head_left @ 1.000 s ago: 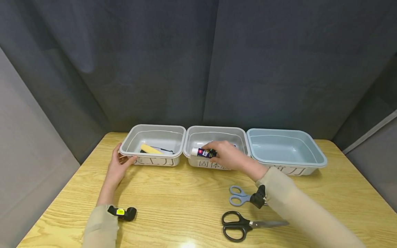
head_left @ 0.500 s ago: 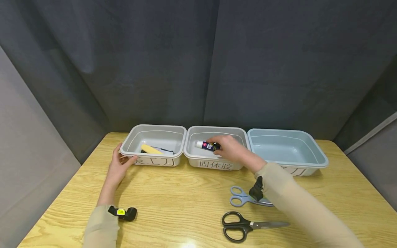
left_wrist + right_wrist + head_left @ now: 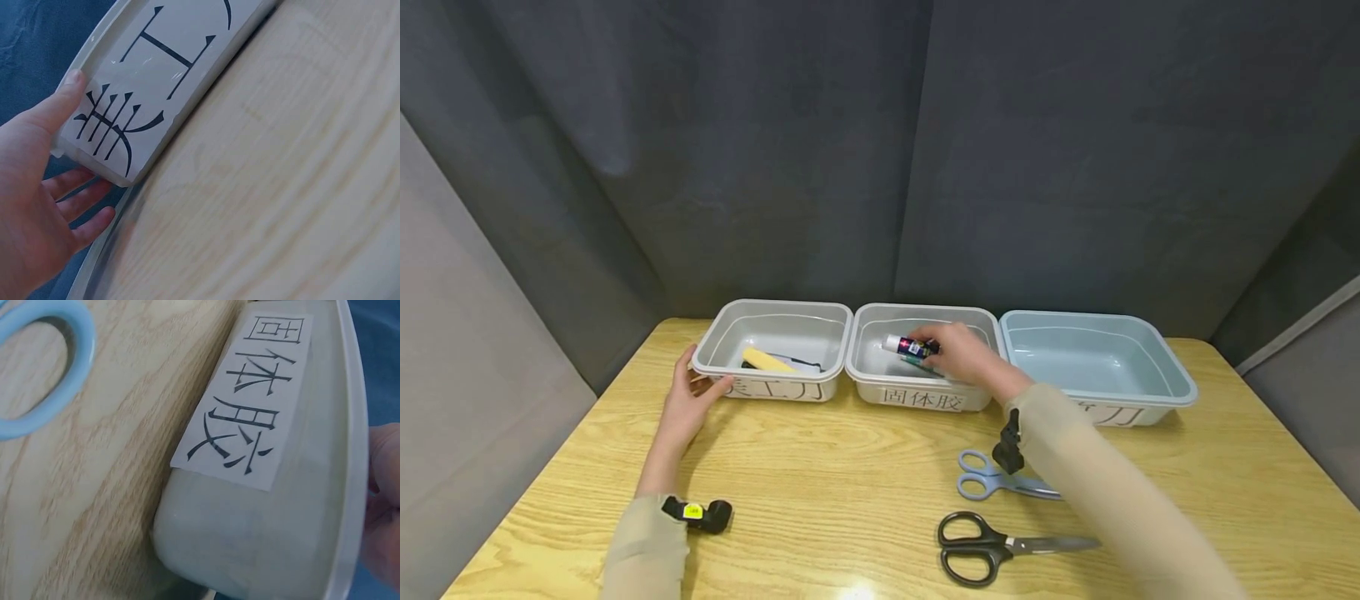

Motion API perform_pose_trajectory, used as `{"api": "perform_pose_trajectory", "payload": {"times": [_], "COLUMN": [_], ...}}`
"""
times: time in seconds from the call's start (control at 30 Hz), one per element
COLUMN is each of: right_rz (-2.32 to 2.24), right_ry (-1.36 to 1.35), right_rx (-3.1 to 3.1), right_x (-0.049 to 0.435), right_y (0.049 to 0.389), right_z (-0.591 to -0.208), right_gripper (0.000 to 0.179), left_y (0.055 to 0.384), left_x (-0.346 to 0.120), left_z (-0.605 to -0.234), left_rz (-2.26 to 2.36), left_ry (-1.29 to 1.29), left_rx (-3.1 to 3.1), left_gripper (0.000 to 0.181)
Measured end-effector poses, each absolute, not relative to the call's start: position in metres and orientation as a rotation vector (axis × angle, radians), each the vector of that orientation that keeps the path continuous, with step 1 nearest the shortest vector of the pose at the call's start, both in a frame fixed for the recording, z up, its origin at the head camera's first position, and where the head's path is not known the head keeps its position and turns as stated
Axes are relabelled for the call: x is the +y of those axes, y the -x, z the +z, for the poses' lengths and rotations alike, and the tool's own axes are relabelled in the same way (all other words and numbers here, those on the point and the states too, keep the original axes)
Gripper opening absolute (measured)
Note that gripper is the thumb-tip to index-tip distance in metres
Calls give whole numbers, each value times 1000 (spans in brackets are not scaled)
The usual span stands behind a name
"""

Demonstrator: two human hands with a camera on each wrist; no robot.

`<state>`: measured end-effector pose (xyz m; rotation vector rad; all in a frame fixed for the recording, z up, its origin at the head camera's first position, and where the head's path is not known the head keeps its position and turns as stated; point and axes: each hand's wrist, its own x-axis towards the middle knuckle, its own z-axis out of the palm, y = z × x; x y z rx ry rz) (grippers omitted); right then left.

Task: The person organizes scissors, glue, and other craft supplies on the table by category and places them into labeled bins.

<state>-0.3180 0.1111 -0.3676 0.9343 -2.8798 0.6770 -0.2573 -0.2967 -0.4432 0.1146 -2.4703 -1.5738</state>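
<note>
In the head view, my right hand (image 3: 962,354) holds a dark-labelled glue stick (image 3: 912,347) with a white cap, inside the middle grey bin (image 3: 865,385). A dark green item (image 3: 917,363), partly covered by the hand, shows just below the glue stick. The right wrist view shows the bin's labelled front (image 3: 250,506) and part of the hand (image 3: 382,506) behind the rim; the glue stick is hidden there. My left hand (image 3: 687,408) grips the left corner of the left grey bin (image 3: 831,388). Its thumb (image 3: 69,94) lies on the front, other fingers at the side.
A yellow-handled cutter (image 3: 766,360) and other items lie in the left bin. A blue bin (image 3: 1172,392) stands at right. Blue-handled scissors (image 3: 992,481) and black-handled scissors (image 3: 992,546) lie on the wooden table (image 3: 820,475). Dark curtains (image 3: 775,150) hang behind.
My right hand has carried the glue stick from the middle bin's front rim back and slightly right, into the bin. The green item has come into sight. My left hand stays put.
</note>
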Motion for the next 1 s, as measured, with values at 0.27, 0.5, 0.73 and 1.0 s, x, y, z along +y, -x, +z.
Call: {"api": "perform_pose_trajectory", "payload": {"times": [0.27, 0.5, 0.73, 1.0], "right_rz": [646, 549, 518, 520], "right_ry": [-884, -941, -934, -915], "right_rx": [-2941, -2936, -2984, -3010], "right_x": [108, 106, 106, 106], "right_y": [327, 335, 339, 345], "right_z": [-375, -385, -387, -395], "right_gripper": [40, 39, 39, 35], "left_y": [258, 258, 258, 255], "left_x": [-296, -297, -297, -296], "left_z": [-443, -445, -445, -443], "left_rz": [-1576, -1579, -1580, -1594], "left_ry": [-107, -113, -118, -118], "left_rx": [-2452, -2454, -2454, -2465], "left_gripper": [89, 89, 90, 90]}}
